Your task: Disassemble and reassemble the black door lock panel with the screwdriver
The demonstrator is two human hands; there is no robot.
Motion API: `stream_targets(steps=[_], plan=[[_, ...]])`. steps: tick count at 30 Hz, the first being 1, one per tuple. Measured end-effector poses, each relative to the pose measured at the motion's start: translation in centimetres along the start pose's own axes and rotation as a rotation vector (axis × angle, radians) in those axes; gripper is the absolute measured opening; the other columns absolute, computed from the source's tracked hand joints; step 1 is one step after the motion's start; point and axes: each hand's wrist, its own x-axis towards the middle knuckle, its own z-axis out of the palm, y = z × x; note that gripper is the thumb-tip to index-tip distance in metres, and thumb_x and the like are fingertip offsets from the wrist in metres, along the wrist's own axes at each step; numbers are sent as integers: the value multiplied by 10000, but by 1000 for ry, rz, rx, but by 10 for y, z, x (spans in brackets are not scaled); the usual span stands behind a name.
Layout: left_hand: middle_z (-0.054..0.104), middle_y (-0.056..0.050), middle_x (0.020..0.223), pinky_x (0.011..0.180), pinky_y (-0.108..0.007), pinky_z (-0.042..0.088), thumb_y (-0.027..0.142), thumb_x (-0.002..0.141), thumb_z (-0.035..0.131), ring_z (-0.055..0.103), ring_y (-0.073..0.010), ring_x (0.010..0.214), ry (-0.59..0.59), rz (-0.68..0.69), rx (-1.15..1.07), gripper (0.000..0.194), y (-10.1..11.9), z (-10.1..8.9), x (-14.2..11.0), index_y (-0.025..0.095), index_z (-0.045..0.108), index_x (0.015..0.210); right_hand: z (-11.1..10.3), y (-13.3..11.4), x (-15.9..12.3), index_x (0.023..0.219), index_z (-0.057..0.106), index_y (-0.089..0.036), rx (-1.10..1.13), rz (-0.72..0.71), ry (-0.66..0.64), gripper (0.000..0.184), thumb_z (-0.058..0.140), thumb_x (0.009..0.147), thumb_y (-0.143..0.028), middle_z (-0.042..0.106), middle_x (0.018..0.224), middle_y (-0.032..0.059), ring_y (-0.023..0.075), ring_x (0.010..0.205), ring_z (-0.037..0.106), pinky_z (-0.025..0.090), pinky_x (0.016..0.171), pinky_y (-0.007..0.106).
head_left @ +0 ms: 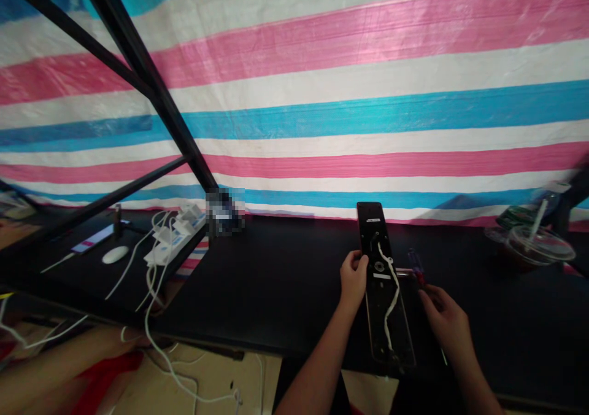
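Observation:
A long black panel (375, 304) with rounded corners and screw holes lies lengthwise on the black table. A white cable (392, 298) runs down its face to the near end. My left hand (353, 283) grips the panel's left edge, thumb on top. To the right of the panel, my right hand (446, 317) has its fingers closed at the red end of a screwdriver (416, 264) with a clear purple handle. A thin metal shaft shows below that hand. Between the panel and the screwdriver lies a small metal rod (405, 273), partly hidden.
At the right stands a plastic cup (538, 246) with a straw. Left are a white power strip (172, 243) with plugs and cables, a white mouse (115, 255) and a phone (96, 238). Another person's arm (78, 356) reaches in lower left. A striped sheet (350, 120) hangs behind.

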Motion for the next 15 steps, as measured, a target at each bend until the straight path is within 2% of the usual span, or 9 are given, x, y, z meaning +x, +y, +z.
stream_targets(steps=[4,10,15], plan=[[699,-19,724,646,-270,504,404,809,688,665,-176,686,-22,-6,-15,268,1,-1,0,173,690,944,0,2,1,1005,697,-179,-2,9,-11,491,618,778,-607,777,879,100,277,816,737,545,683,325],[744,-58,844,732,-298,542,405,803,702,699,-204,788,-79,-7,-36,293,3,-7,0,170,711,976,2,4,2,1008,699,-173,16,27,-8,499,626,772,-607,775,867,103,271,795,734,544,670,320],[728,-48,828,743,-299,536,407,819,695,686,-198,783,-87,10,-25,295,0,-9,-2,166,699,990,2,-1,0,1010,700,-178,21,32,1,493,625,774,-604,775,867,102,268,791,733,544,665,320]])
